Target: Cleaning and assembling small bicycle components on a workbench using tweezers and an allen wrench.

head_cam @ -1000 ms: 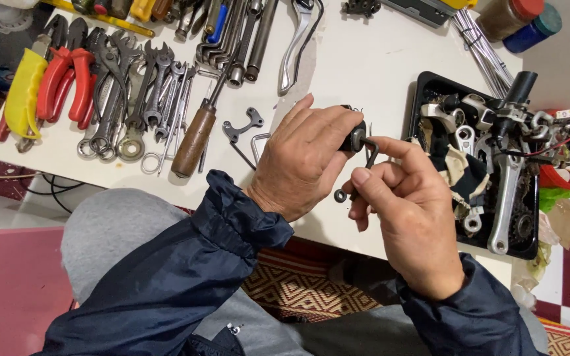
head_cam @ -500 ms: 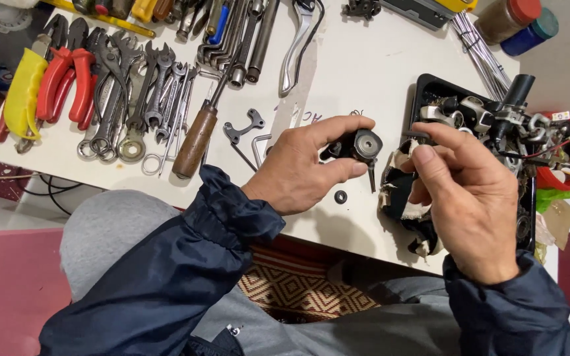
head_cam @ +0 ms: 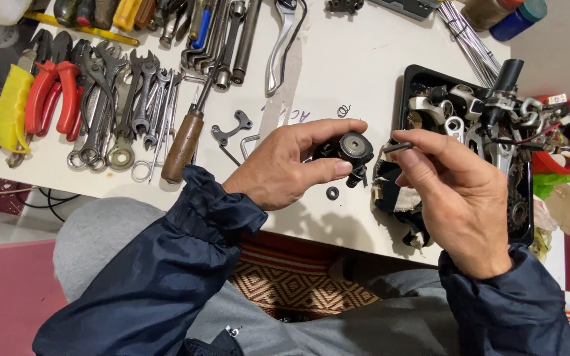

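A white tabletop (head_cam: 338, 59) carries the work, seen from above over the person's lap in grey trousers and dark blue sleeves. Along its far left edge lie red-handled pliers (head_cam: 51, 99), a yellow-handled tool (head_cam: 11, 109), a fan of spanners (head_cam: 126, 105) and a wooden-handled screwdriver (head_cam: 183, 145). Near the far right corner sits a black tray (head_cam: 410, 82) filled with metal bicycle parts, with a striped rag (head_cam: 390, 188) at its near side. Below the tabletop's near edge a patterned rug (head_cam: 298, 290) shows, and red floor at the left.

Half a second ago the right hand was lower, over the rag at the tray's near edge, with nothing clearly between its fingertips; it has since risen and come closer to the left hand. The left hand and its part have hardly moved.

The left hand (head_cam: 285, 168) is closed around a small black round part (head_cam: 354, 150) with a metal centre, thumb below and forefinger above, held just over the tabletop's middle near the near edge. A small black washer (head_cam: 332, 193) lies on the tabletop just under it. The right hand (head_cam: 460, 191) pinches a short dark pin (head_cam: 397, 147) between thumb and forefinger, its tip just beside the round part.
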